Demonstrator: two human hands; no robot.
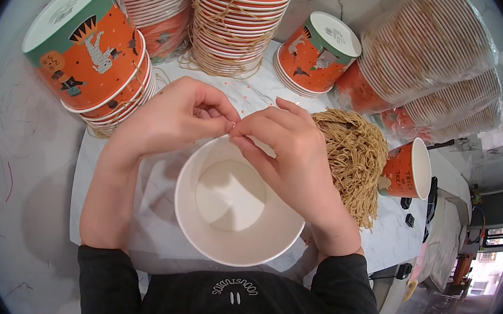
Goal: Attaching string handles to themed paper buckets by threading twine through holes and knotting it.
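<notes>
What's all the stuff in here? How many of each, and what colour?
open bucket: one, white inside, table's middle
unwrapped bucket stacks: three, mostly orange, left and back
plastic-wrapped stacks: several, orange and white, back left and right
string loops: many, tan, on stacks
yarn bundle: one, tan, right of the bucket
small cup: one, orange with white inside, table's right
small pieces: several, black, right side
table: one, white marbled, underneath
room: one, too blurry to list, far right
shirt: one, black, bottom
left grip: one, bare, bucket's far rim
right grip: one, bare, bucket's far rim
</notes>
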